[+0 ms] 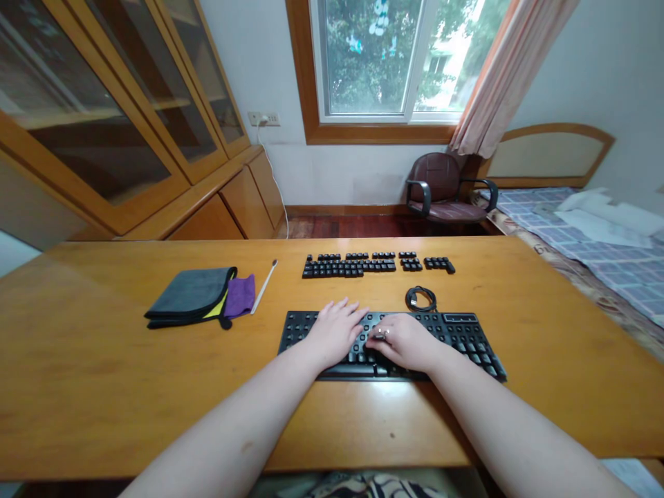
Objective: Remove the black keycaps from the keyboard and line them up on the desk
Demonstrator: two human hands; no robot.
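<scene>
A black keyboard lies on the wooden desk in front of me, its upper rows of switches bare and keycaps still on the lower rows and number pad. My left hand rests on its left-middle part with fingers stretched and apart. Just right of it, my right hand, wearing a ring, is closed in a pinch low over the keys. Its fingertips are at a dark keycap, mostly hidden by the fingers. Behind the keyboard, loose black keycaps stand in rows, and the coiled cable lies between.
Left of the keyboard lie a folded grey cloth, a purple cloth and a thin white brush. The desk ends close to my lap. Beyond it are a cabinet, an office chair and a bed.
</scene>
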